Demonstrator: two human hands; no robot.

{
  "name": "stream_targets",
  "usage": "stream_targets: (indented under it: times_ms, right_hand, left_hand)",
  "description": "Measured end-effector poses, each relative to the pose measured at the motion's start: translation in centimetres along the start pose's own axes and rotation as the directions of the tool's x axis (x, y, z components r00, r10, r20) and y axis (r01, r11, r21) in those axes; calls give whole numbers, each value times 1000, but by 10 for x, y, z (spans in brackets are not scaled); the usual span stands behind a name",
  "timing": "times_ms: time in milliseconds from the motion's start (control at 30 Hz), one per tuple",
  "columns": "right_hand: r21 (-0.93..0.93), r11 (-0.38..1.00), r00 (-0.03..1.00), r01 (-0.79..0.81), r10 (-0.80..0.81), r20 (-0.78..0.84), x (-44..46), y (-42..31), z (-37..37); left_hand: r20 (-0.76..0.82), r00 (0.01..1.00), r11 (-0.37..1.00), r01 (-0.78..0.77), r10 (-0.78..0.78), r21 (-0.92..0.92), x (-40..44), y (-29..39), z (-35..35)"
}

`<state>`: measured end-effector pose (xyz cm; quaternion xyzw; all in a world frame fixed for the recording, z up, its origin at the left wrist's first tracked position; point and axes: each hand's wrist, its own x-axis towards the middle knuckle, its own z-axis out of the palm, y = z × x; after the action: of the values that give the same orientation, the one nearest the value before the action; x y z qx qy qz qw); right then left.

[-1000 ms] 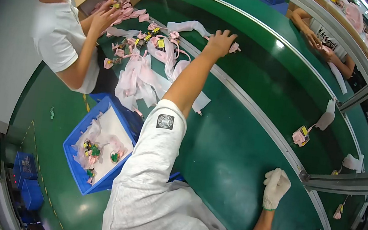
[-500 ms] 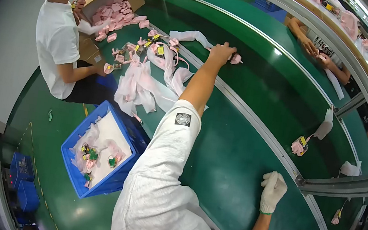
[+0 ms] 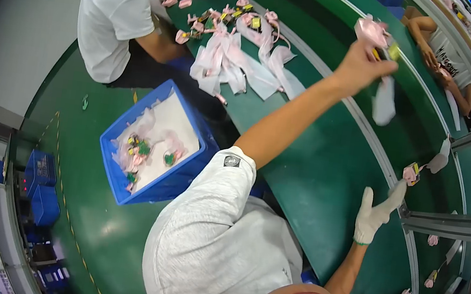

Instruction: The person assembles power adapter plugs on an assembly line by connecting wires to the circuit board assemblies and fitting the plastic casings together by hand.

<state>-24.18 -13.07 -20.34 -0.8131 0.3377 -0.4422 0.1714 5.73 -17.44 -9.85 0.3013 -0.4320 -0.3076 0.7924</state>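
My bare left hand (image 3: 358, 68) is raised over the green conveyor belt, its fingers closed on a pink part (image 3: 372, 32) with a blurred yellow piece. A white strip (image 3: 384, 101) hangs below that part. My right hand (image 3: 376, 213), in a white glove, has its thumb and fingers spread apart. Its fingertips are right beside another pink part (image 3: 410, 174) with a yellow block; whether they touch cannot be made out. A pale strip (image 3: 438, 159) trails from this second part along the belt.
Pink parts with pale strips (image 3: 223, 56) lie heaped on the green table (image 3: 307, 186). A blue bin (image 3: 153, 187) holds similar parts. A co-worker in a white shirt (image 3: 110, 17) sits at the left; another's arms (image 3: 432, 54) are across the belt. A metal frame (image 3: 445, 225) crosses at right.
My left hand has lifted off the belt and moved right with a pink part in it. My right hand has opened from a loose curl and moved up towards the belt. The view has shifted.
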Motion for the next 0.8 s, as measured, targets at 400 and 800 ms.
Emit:
stream_targets:
  times_ms: [400, 800]
  right_hand:
    - [-289, 943, 945, -167, 70, -319, -16, -44, -98]
    - [-612, 790, 972, -34, 170, 165, -41, 36, -85]
  left_hand:
    - [380, 924, 935, 92, 47, -341, -97, 64, 121]
    - [208, 753, 714, 658, -624, -239, -165, -134, 75]
